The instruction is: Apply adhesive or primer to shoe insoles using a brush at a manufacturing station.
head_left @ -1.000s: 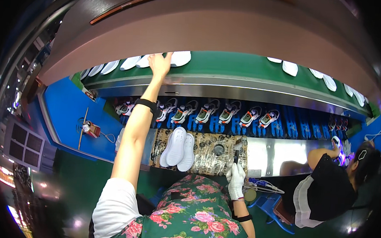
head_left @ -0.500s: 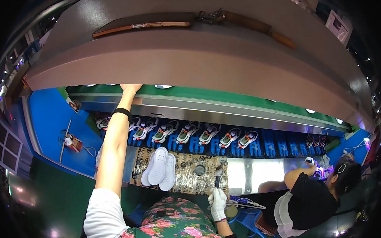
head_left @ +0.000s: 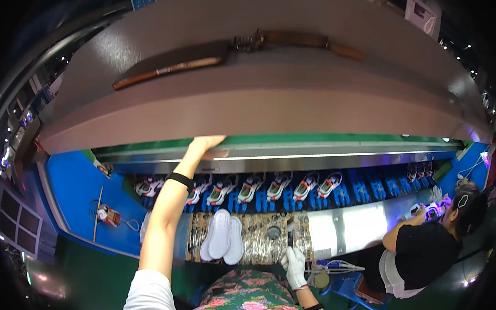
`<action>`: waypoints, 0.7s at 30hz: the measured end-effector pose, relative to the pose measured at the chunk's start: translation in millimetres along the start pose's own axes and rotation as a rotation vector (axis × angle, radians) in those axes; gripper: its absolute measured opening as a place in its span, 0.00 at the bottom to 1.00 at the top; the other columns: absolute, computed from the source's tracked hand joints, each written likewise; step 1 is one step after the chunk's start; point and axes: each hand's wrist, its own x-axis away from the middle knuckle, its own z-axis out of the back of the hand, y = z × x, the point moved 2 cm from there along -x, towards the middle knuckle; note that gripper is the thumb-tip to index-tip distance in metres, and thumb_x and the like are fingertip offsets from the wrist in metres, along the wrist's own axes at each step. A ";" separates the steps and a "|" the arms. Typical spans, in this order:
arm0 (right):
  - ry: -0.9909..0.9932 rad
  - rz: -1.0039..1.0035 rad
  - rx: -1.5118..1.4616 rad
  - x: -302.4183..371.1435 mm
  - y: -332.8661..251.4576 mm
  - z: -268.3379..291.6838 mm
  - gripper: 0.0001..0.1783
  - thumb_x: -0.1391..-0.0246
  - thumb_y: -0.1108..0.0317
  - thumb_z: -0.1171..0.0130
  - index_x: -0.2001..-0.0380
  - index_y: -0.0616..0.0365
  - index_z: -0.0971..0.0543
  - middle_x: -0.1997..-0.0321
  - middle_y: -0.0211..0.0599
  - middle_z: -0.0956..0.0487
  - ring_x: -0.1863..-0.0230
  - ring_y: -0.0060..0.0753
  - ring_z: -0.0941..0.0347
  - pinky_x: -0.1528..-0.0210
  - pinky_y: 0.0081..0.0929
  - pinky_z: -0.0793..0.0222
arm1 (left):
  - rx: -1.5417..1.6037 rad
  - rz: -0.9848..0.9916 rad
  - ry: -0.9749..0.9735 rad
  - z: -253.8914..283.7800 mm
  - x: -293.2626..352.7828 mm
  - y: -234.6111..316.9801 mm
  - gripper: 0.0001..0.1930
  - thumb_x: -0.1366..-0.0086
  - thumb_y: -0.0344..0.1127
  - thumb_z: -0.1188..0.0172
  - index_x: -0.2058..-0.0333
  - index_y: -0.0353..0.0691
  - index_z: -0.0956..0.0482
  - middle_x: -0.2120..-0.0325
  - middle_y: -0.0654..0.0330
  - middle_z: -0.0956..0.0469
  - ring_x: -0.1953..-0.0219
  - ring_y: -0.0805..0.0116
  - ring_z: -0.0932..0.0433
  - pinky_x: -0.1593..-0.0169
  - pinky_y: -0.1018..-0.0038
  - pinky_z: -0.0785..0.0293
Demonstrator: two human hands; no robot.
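My bare left hand (head_left: pixel 208 143) reaches across to the green conveyor belt (head_left: pixel 294 138), under the edge of the brown hood. The hood hides its fingertips and anything they touch. My right hand (head_left: pixel 294 262), in a white glove, is closed around a slim black-handled tool (head_left: pixel 290 239) at the near edge of the tape-covered bench (head_left: pixel 257 245). The tool's tip is hard to make out. To the left of that hand, white shoe soles (head_left: pixel 219 235) lie partly overlapping on the bench. A small round dark pot (head_left: pixel 273 232) stands between the soles and the tool.
A brown hood (head_left: pixel 261 108) overhangs the belt. Behind the bench, white-and-orange shoe uppers (head_left: pixel 251 188) sit in a row on blue holders (head_left: pixel 360 190). A person in black (head_left: pixel 428 251) works at the right. A blue stool (head_left: pixel 358 293) and a round can (head_left: pixel 321 280) are nearby.
The view has shifted, so the bench appears further right and lower. My left hand has moved right along the belt edge. My right hand still grips the tool; the soles stay on the bench.
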 end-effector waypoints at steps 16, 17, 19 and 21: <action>-0.042 0.042 -0.048 -3.1 -12.0 20.7 0.17 0.32 0.56 0.48 0.70 0.54 0.20 0.86 0.22 0.28 0.89 0.14 0.40 0.85 0.18 0.47 | 0.299 0.011 0.464 -18.8 76.3 91.0 0.18 0.37 0.46 0.35 0.52 0.46 0.17 0.46 0.51 0.24 0.44 0.50 0.29 0.37 0.52 0.40; -0.066 0.045 -0.047 -1.9 -16.7 20.0 0.17 0.32 0.56 0.49 0.69 0.55 0.20 0.85 0.23 0.28 0.87 0.15 0.38 0.84 0.18 0.45 | 0.425 -0.145 0.321 -27.7 98.3 105.0 0.15 0.38 0.41 0.35 0.54 0.44 0.15 0.51 0.53 0.21 0.47 0.55 0.26 0.40 0.58 0.33; -0.087 0.080 -0.042 1.4 -32.5 17.7 0.17 0.31 0.56 0.50 0.67 0.54 0.20 0.83 0.24 0.27 0.85 0.15 0.37 0.82 0.17 0.42 | 0.781 -0.077 -0.116 -72.5 157.0 156.1 0.12 0.38 0.37 0.33 0.56 0.44 0.15 0.56 0.56 0.19 0.53 0.62 0.21 0.48 0.69 0.25; -0.118 0.102 -0.074 1.7 -38.5 12.8 0.17 0.30 0.56 0.51 0.66 0.56 0.20 0.83 0.24 0.27 0.86 0.15 0.37 0.82 0.17 0.43 | 1.045 0.113 -0.400 -115.9 216.5 195.7 0.13 0.33 0.39 0.36 0.53 0.40 0.15 0.57 0.62 0.19 0.53 0.72 0.22 0.48 0.72 0.27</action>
